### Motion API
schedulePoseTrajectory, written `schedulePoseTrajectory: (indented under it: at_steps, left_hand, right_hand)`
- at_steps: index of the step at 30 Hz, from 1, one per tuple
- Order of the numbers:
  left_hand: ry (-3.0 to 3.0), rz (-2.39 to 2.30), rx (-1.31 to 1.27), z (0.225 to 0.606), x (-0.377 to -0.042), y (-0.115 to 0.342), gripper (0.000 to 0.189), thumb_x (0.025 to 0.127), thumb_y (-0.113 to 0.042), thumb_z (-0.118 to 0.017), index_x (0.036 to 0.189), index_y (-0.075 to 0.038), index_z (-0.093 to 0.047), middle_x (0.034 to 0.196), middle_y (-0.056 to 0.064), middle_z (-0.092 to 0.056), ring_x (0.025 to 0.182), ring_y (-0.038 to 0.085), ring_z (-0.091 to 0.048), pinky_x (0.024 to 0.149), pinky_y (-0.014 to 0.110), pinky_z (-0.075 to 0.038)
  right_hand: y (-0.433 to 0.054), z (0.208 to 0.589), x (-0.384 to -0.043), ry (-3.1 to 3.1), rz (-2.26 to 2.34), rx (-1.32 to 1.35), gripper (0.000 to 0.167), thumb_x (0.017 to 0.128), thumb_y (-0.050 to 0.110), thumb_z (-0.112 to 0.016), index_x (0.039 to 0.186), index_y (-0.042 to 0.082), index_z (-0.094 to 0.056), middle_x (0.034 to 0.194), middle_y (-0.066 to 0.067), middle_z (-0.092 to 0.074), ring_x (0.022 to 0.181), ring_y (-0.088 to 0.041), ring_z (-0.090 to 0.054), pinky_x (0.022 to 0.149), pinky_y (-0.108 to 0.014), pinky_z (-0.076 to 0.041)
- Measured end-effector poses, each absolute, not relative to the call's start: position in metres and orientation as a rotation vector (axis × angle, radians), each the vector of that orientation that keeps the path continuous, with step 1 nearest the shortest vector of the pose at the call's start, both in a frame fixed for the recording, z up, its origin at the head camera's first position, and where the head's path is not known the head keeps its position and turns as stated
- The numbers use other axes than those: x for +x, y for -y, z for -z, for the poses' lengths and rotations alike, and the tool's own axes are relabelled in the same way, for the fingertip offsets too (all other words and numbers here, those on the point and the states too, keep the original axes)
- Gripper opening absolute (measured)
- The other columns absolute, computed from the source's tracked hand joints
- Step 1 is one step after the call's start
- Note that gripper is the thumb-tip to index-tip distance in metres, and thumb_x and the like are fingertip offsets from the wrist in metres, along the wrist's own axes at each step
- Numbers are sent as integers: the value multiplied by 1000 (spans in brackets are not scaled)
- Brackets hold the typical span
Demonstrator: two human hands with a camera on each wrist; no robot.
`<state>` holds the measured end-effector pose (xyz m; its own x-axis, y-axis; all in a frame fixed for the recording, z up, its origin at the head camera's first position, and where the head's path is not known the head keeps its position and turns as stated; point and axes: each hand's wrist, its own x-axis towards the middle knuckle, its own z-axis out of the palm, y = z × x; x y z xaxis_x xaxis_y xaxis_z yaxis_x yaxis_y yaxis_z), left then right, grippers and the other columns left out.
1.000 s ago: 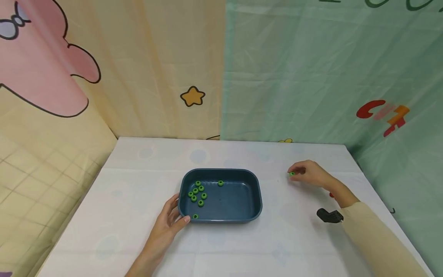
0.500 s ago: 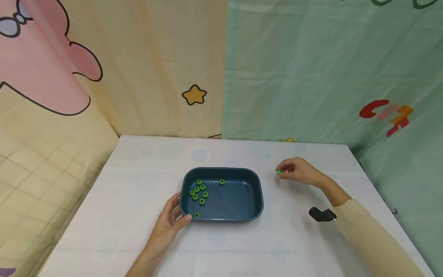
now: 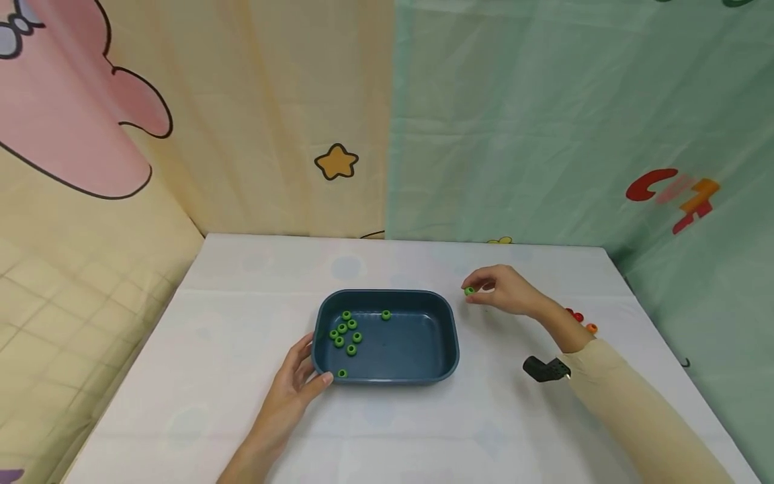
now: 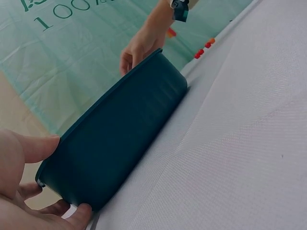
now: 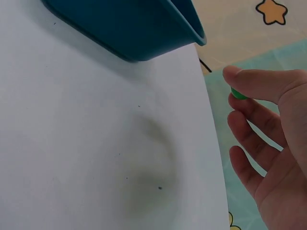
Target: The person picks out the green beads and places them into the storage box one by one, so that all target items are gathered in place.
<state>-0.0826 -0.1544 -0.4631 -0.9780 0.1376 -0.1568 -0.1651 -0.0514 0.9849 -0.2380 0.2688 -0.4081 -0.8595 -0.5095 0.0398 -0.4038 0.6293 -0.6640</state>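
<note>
A dark blue rectangular tray [image 3: 411, 346] rests on the table, several green beads [image 3: 352, 350] inside, mostly toward its left side. My left hand [image 3: 290, 390] grips the tray's front left corner, its thumb at the rim and its fingers around the side; the left wrist view shows this close up. Beyond the tray's right end, my right hand [image 3: 508, 290] pinches one green bead [image 3: 469, 291] between thumb and index finger, raised over the table. In the right wrist view that bead [image 5: 238, 94] is mostly covered by the thumb, while the other fingers are spread loosely.
Red beads [image 3: 578, 317] and an orange bead [image 3: 592, 329] lie on the white tablecloth [image 3: 387, 444] beyond the right forearm. A black camera mount [image 3: 546, 369] juts from the right wrist. Printed curtains stand behind the table and at its sides.
My right hand has moved left toward the tray with the green bead, uncovering the red and orange beads behind the forearm. The left hand and tray stay put.
</note>
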Motion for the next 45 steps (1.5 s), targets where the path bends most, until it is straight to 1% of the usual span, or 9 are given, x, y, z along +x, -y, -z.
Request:
schedulePoseTrajectory:
  at_steps: [4,8,15,20,23,28,33,38,45]
  left_hand:
    - [-2013,-2140,-16,463,-83,153,78,97,-2,-71,161,-18,-29,160,13,-31,145,34,-36,99,22,-48]
    - [-2018,-2137,-15,464,-82,154,79,97,-2,-70,161,-18,-28,161,14,-30,146,36,-35,98,22,-48]
    - [-2020,-2136,-25,465,-81,155,79,97,-1,-70,161,-18,-28,160,14,-31,146,36,-35,98,22,-48]
    - [-2025,-2128,-36,464,-80,155,79,97,-2,-71,161,-18,-28,160,15,-31,146,36,-35,98,22,-48]
    - [-2023,-2129,-35,464,-80,154,79,96,-2,-71,161,-17,-28,160,15,-31,146,36,-35,98,22,-48]
    - [-2018,-2137,-38,463,-81,153,78,96,-3,-72,161,-18,-29,160,14,-32,146,36,-35,98,22,-48]
    - [-2019,-2142,-6,461,-83,151,78,97,-4,-72,161,-17,-29,160,15,-32,146,37,-34,98,22,-48]
    - [-2012,-2156,-2,461,-82,153,78,96,-2,-71,161,-15,-29,159,16,-32,146,37,-35,98,22,-49]
    - [-2014,-2154,-5,461,-82,154,78,96,-3,-72,161,-16,-29,159,15,-32,145,37,-35,97,23,-49]
  right_hand:
    - [-260,402,-240,-2696,1058,-812,21,90,9,-82,109,0,-76,100,0,-74,92,-21,-67,90,-49,-57]
    - [-247,398,-243,-2658,1064,-875,21,91,9,-81,110,0,-76,103,-1,-75,95,-22,-69,90,-49,-57]
    - [-223,390,-243,-2633,1045,-922,19,91,13,-82,109,7,-78,106,0,-75,100,-24,-68,92,-50,-56]
    - [-207,387,-245,-2609,1019,-949,21,92,15,-81,111,6,-78,108,2,-74,101,-21,-68,93,-49,-55]
    - [-196,386,-247,-2587,999,-970,21,92,16,-81,111,7,-79,107,3,-74,100,-19,-67,94,-49,-55]
    - [-180,387,-250,-2535,988,-1041,20,92,16,-81,110,8,-79,106,4,-73,98,-16,-68,93,-52,-55]
    - [-164,387,-252,-2499,988,-1122,21,92,15,-81,110,5,-78,105,4,-73,96,-13,-69,93,-51,-55]
    - [-144,386,-255,-2456,990,-1203,22,93,15,-80,112,4,-78,106,2,-73,97,-12,-69,92,-50,-55]
    - [-123,385,-259,-2428,998,-1269,25,93,16,-80,115,4,-77,111,-4,-72,100,-15,-68,92,-51,-55]
